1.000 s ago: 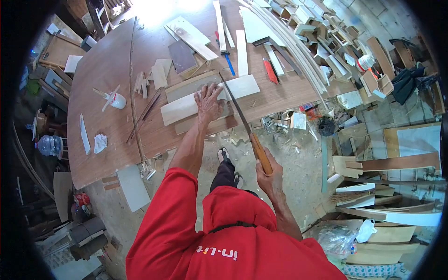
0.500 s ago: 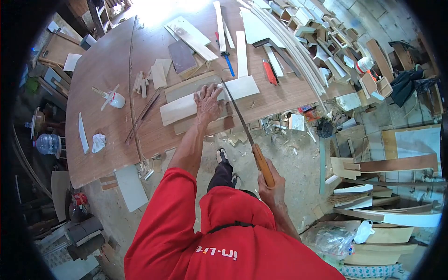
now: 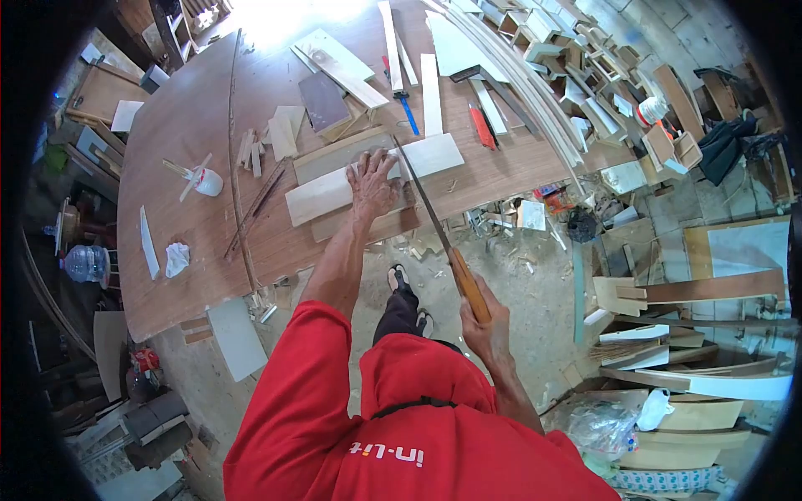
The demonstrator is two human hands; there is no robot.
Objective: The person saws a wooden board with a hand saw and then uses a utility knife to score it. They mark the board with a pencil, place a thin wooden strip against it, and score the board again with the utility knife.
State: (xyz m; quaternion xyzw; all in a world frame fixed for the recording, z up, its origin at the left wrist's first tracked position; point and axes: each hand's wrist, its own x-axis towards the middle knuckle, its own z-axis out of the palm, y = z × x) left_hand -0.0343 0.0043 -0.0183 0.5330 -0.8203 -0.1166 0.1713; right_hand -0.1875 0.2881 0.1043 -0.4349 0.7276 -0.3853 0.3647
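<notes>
A pale wooden board [image 3: 322, 196] lies across a grooved wooden sawing block [image 3: 351, 150] at the table's near edge. My left hand [image 3: 373, 185] presses down on the board, fingers spread and flat. In my right hand [image 3: 487, 324] is the wooden handle of a handsaw [image 3: 432, 213], with the fingers wrapped round it. The saw's thin dark blade slants up and left across the board, just right of my left fingers. To the right of the blade, the board's other end rests over the tabletop.
On the brown table [image 3: 180, 108] are a white glue pot [image 3: 207, 182] with sticks, a dark-faced block [image 3: 324, 102], a blue-handled tool [image 3: 408, 114], a red tool [image 3: 482, 127] and a try square [image 3: 501, 90]. Long strips [image 3: 535, 108] lie at right. Offcuts litter the floor [image 3: 518, 292].
My right hand has pushed the saw a little forward, away from my body, along the cut line. My left hand and the board stay where they were.
</notes>
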